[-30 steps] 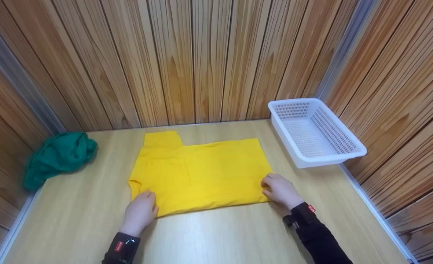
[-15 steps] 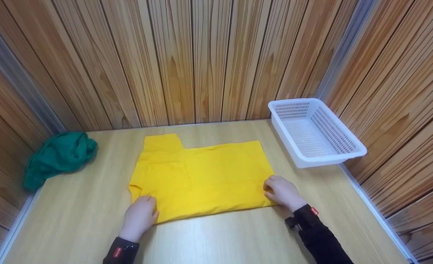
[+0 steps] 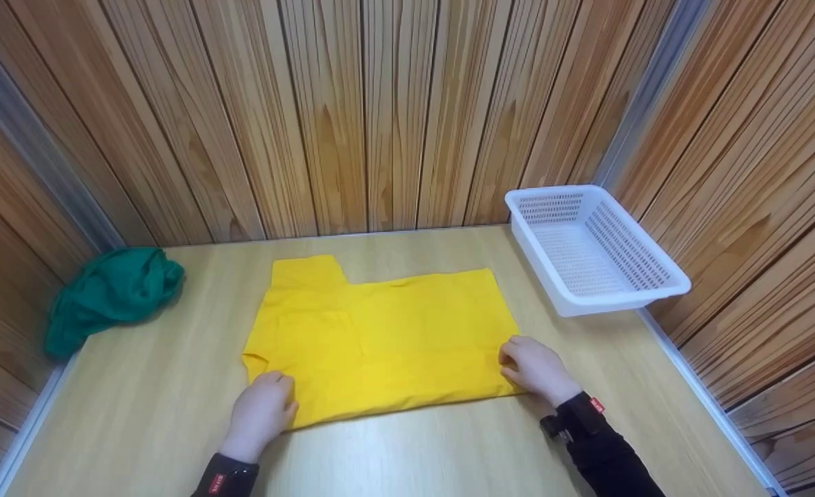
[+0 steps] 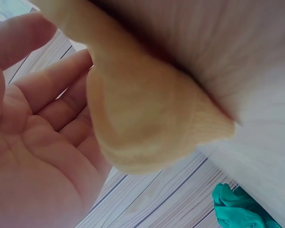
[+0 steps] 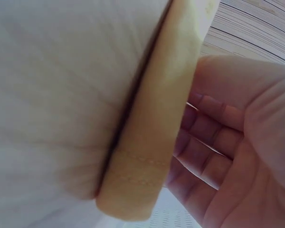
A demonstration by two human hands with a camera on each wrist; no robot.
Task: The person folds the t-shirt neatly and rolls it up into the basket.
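A yellow T-shirt [image 3: 393, 338], folded lengthwise, lies flat on the table, one sleeve [image 3: 305, 270] pointing to the back at the left. Its near left corner is pinched by my left hand [image 3: 259, 411], close to the small fold of the collar. At the hem end on the right, my right hand [image 3: 535, 369] grips the near corner. In the left wrist view, the fingers [image 4: 52, 85] go behind the cloth edge. From the right wrist, the stitched hem [image 5: 137, 171] shows beside the fingers [image 5: 209, 123]; the fingertips are hidden behind the cloth.
A crumpled green cloth [image 3: 114, 293] lies at the table's left back corner. To the right, by the side wall, is a white perforated plastic basket [image 3: 552, 283] with nothing in it. Wood-panelled walls [image 3: 393, 117] close in the table [image 3: 393, 455] at the back and sides.
Both hands have drawn the yellow T-shirt a short way toward me, keeping hold of its near corners. The green cloth and the basket have stayed in place.
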